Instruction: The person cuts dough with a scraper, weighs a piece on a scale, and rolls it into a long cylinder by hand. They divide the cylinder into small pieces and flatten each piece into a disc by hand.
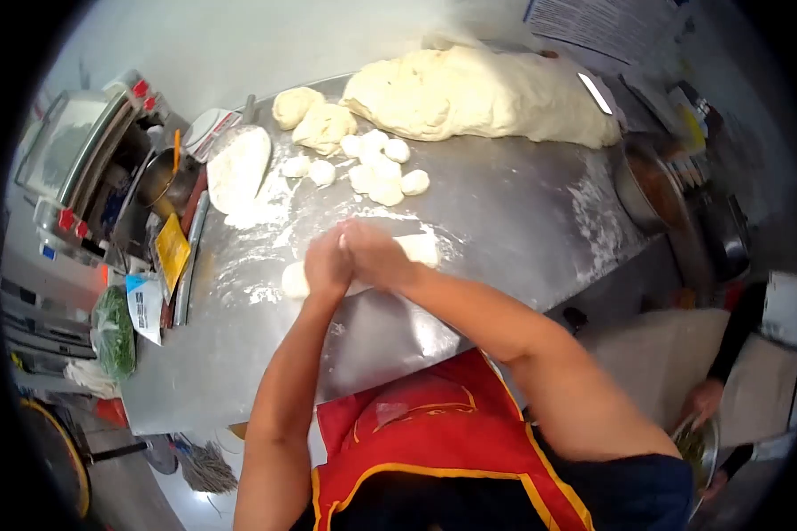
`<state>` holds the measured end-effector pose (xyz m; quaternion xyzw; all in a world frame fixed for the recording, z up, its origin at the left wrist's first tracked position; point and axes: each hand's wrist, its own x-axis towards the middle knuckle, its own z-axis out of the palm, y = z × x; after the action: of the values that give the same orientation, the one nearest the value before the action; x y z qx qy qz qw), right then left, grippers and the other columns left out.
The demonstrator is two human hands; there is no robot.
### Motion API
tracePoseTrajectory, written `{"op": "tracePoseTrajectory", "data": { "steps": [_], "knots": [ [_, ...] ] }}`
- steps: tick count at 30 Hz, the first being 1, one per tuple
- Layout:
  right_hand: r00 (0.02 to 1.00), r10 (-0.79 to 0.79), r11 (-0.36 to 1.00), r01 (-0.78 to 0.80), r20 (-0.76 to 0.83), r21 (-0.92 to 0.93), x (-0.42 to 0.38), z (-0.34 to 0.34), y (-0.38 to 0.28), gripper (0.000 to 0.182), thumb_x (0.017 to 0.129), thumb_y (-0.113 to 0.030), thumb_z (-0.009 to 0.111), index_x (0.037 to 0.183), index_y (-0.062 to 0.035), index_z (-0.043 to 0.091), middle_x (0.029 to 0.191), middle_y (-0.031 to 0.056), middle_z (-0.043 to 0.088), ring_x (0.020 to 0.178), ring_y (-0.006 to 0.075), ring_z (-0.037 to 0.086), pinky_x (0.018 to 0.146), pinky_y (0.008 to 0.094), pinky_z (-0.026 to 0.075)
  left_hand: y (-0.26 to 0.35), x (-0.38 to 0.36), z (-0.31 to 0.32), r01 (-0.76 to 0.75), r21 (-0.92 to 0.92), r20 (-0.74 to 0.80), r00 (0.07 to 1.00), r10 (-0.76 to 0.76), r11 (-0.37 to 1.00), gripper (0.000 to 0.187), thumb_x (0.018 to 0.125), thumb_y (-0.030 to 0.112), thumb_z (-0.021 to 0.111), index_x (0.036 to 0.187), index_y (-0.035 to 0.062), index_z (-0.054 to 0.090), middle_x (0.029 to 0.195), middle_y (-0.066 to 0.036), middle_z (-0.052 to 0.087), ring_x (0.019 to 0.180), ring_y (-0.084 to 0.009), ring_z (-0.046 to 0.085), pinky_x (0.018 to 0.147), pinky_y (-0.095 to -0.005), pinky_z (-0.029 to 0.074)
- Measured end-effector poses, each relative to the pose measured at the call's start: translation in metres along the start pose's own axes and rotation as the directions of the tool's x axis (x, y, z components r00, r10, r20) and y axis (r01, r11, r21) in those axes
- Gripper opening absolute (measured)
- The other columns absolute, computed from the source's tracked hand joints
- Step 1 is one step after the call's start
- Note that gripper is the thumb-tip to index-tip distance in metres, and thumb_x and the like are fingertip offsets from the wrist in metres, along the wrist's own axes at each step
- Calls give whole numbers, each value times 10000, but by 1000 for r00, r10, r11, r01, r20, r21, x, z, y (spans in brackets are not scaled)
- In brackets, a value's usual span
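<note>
My left hand (328, 261) and my right hand (374, 252) are pressed together over a long flat strip of dough (419, 250) on the metal table. The strip's ends show on both sides of them. Their fingers are closed, and what lies between the palms is too small to make out. Small dough balls (385, 173) sit just beyond my hands, with two larger lumps (325, 128) behind them. A big mass of dough (478, 93) stretches along the back of the table. White flour (266, 212) is scattered on the surface.
At the left edge of the table (195, 380) lie a yellow packet (172, 254), a metal rod (191, 257) and a pot (166, 181). A large metal bowl (646, 190) stands at the right. Another person's hand (704, 400) holds a bowl at the lower right.
</note>
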<state>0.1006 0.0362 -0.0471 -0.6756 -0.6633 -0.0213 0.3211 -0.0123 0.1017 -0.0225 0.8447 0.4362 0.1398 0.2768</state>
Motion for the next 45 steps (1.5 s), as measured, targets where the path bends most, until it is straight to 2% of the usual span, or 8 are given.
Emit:
{"op": "tracePoseTrajectory", "data": {
  "steps": [2, 6, 18, 23, 24, 26, 33, 45],
  "knots": [
    [872, 277, 915, -367, 403, 165, -12, -61, -57, 185, 817, -185, 547, 925, -44, 600, 1041, 193, 648, 1015, 363, 587, 940, 485, 414, -3, -43, -17, -166, -23, -5, 986, 166, 986, 260, 899, 196, 478, 1049, 55, 635, 1122, -159, 608, 1081, -354, 531, 960, -452, 377],
    [992, 109, 993, -106, 57, -43, -73, -24, -79, 255, 861, -202, 528, 1016, -7, 584, 931, 134, 625, 965, 313, 586, 987, 477, 388, -33, -113, 16, -368, 367, 3, 919, 395, 854, 382, 920, 246, 476, 1227, 41, 574, 1286, -116, 572, 1184, -307, 508, 1066, -481, 305],
    [987, 122, 984, -106, 107, -141, -2, 14, -13, 482, 930, -283, 467, 1330, -15, 489, 1449, 178, 412, 1385, 318, 320, 1122, 566, 201, -35, -27, 31, -79, 503, -125, 979, 163, 861, 434, 949, 198, 462, 1352, 37, 487, 1485, -127, 382, 1411, -289, 281, 1125, -489, 209],
    [982, 42, 972, -83, -182, -222, 11, 29, -6, 464, 927, -299, 468, 1293, -16, 500, 1393, 193, 461, 1339, 326, 379, 1110, 544, 208, -19, -16, 7, 46, 141, -179, 984, -20, 989, 315, 939, 181, 497, 1215, 55, 581, 1239, -161, 570, 1174, -342, 507, 968, -452, 399],
    [987, 158, 977, -151, 38, -154, 6, 23, -17, 438, 916, -292, 477, 1255, -17, 523, 1331, 188, 507, 1283, 325, 428, 1095, 535, 231, -16, -20, 1, 72, 24, -127, 989, -68, 997, 293, 938, 182, 504, 1187, 58, 596, 1175, -165, 606, 1112, -352, 547, 926, -442, 434],
    [813, 330, 940, -330, 479, -88, -7, -4, -40, 389, 895, -279, 496, 1177, -20, 568, 1209, 178, 599, 1172, 324, 527, 1063, 516, 276, -9, -44, -24, -66, 118, -91, 993, 77, 991, 286, 935, 185, 507, 1176, 65, 604, 1130, -161, 620, 1064, -353, 563, 910, -442, 441],
    [996, -61, 989, 69, 64, -131, -92, -25, -87, 403, 777, -232, 575, 1112, -13, 617, 1166, 161, 624, 1101, 286, 572, 1012, 477, 371, -33, -143, 10, -279, 496, -333, 813, 477, 822, 284, 901, 160, 530, 1168, 82, 587, 1116, -103, 601, 1045, -310, 540, 926, -459, 369],
    [964, 214, 965, -183, 160, -187, 1, 35, -32, 526, 927, -344, 463, 1377, -72, 455, 1507, 165, 328, 1425, 327, 238, 1092, 612, 214, -46, -21, 14, 211, 222, -228, 961, -160, 952, 157, 888, 224, 549, 932, 81, 592, 1005, -102, 642, 1073, -291, 560, 880, -456, 395]
  ]
}}
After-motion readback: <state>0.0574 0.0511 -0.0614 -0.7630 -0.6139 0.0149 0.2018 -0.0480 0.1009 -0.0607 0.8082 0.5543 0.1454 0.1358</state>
